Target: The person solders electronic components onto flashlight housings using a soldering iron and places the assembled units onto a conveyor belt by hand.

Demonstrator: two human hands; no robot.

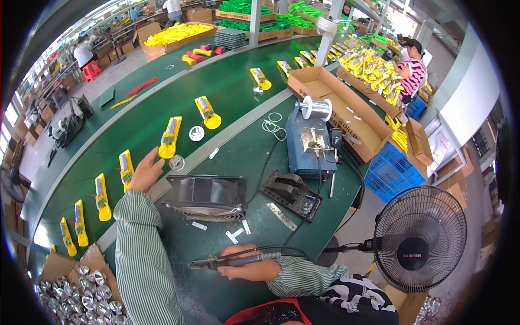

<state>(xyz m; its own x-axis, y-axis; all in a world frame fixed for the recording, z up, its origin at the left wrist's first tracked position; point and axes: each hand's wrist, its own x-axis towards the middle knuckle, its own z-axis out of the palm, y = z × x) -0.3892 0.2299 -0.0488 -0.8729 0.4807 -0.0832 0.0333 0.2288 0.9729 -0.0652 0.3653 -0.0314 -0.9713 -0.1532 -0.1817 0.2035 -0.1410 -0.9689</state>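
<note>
My right hand (250, 264) is closed around a soldering iron (238, 261) low over the green bench, its tip pointing left. My left hand (147, 171) reaches over the bench's metal edge strip with fingers stretched out, holding nothing that I can see. Its fingertips are beside the lower end of a yellow flashlight housing (170, 136) with parts inside; whether they touch it I cannot tell. Another yellow housing (126, 167) is partly hidden behind this hand. A small round clear disc (176, 162) and a silver reflector (196, 133) lie close by.
A black box fan (206, 197), soldering stand (292, 192) and blue solder feeder (309, 141) occupy the bench. More yellow housings (103, 197) line the green belt. A pedestal fan (420, 238) stands right; a carton of reflectors (81, 295) lower left. A person (414, 73) sits far right.
</note>
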